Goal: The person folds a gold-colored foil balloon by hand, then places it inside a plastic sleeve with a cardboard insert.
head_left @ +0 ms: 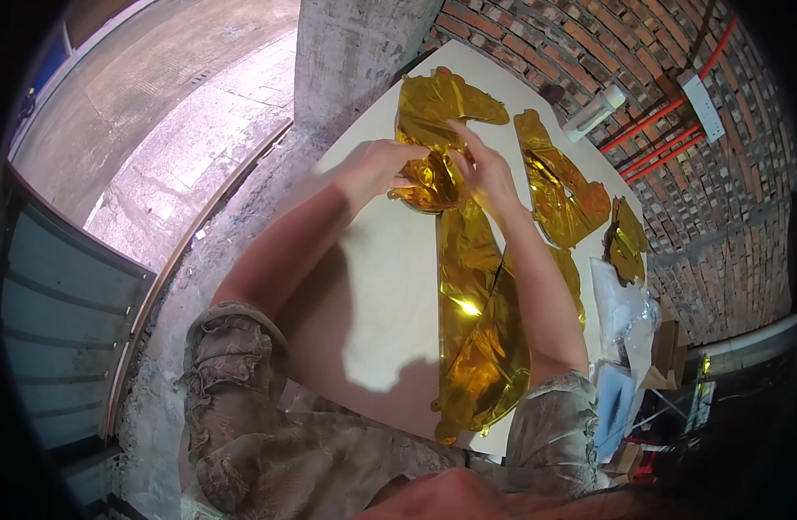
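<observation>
A shiny gold foil sheet (450, 95), which looks like a flat, uninflated foil balloon, lies toward the far end of the white tabletop (381, 321). My left hand (385, 166) pinches its crumpled near part from the left, foil between thumb and fingers. On the opposite side is my right hand (489, 178), its thumb and forefinger apart, touching or just over the same foil. A long stack of similar gold foil pieces (476, 338) runs toward me between my forearms. My right forearm hides part of it.
To the right lie more gold foil pieces (563, 186), with another (626, 243) by the table edge. Clear plastic packaging (624, 312) and a cardboard box (669, 351) are at the right. Beyond stand a brick wall (702, 199), a power strip (702, 106) and a concrete pillar (355, 61).
</observation>
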Demonstrator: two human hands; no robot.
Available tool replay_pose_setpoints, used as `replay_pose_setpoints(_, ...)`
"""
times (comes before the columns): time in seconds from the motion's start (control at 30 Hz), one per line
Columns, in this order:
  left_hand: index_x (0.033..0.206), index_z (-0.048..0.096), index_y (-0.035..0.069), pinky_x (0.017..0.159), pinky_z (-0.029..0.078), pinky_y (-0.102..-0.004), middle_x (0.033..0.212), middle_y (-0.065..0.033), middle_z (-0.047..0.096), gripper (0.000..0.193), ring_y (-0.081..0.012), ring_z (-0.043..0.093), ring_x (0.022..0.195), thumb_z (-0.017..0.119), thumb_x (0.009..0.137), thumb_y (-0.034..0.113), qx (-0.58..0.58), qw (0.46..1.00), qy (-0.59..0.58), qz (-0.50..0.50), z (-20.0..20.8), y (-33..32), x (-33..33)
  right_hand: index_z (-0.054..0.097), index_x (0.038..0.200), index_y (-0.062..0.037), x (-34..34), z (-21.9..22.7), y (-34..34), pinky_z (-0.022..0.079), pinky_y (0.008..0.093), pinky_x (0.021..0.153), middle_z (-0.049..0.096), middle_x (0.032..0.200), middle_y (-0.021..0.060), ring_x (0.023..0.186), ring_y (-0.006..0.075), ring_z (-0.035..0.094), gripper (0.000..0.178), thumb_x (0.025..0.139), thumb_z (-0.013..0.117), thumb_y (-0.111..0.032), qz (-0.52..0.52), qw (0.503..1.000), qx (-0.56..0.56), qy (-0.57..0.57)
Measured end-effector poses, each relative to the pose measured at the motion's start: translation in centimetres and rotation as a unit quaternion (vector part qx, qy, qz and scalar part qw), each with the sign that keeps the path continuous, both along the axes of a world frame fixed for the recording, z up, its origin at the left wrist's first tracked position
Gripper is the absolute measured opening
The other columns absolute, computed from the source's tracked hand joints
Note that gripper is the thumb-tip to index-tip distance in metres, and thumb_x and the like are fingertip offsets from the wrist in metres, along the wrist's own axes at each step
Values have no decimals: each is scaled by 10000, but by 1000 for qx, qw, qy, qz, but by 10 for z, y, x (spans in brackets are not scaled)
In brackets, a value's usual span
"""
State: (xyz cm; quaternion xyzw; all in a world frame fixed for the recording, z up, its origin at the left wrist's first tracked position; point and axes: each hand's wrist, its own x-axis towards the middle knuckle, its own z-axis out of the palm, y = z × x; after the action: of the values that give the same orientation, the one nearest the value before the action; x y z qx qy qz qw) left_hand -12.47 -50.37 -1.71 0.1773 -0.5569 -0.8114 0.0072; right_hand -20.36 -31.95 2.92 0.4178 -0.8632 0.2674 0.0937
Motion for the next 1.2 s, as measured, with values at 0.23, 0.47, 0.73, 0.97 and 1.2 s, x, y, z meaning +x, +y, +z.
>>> replay_pose_setpoints(0.23,1138,654,-16,869,588,-367,1123,-113,671,253,-226,668,962,642,978,181,8,1000,1,30,-10,6,-6,582,1309,-129,18,-10,12,543,430,736,713,1001,149,910,359,680,421,907,647,-21,123,986,-25,113)
replay_pose_setpoints(0.47,1172,629,4,826,599,-363,1091,-96,674,245,-224,662,883,574,1020,188,27,999,-35,20,-13,0,-13,623,1133,-88,29,-18,14,544,410,718,698,973,118,864,312,671,281,878,734,-129,96,973,-47,204)
replay_pose_setpoints(0.73,1176,577,-17,803,594,-383,1110,-156,691,451,-274,711,953,557,1023,406,0,1000,-2,-13,-9,0,-10,588,1288,-89,21,-23,11,544,384,723,707,933,130,856,314,675,459,864,757,-136,127,941,99,297)
replay_pose_setpoints(0.97,1359,530,-39,752,598,-330,1235,-183,653,660,-235,723,934,629,963,480,-213,973,-31,-86,-13,-2,-4,757,1017,-90,-109,69,-13,557,398,761,741,890,154,826,302,717,267,868,671,-294,-119,983,65,123)
replay_pose_setpoints(1.2,1408,484,-55,677,595,-282,1176,-170,676,646,-181,723,812,679,929,332,-379,921,-9,-87,-7,15,3,747,1071,-113,-144,236,46,551,418,747,729,958,182,881,333,717,228,914,651,-249,-291,878,-179,335)
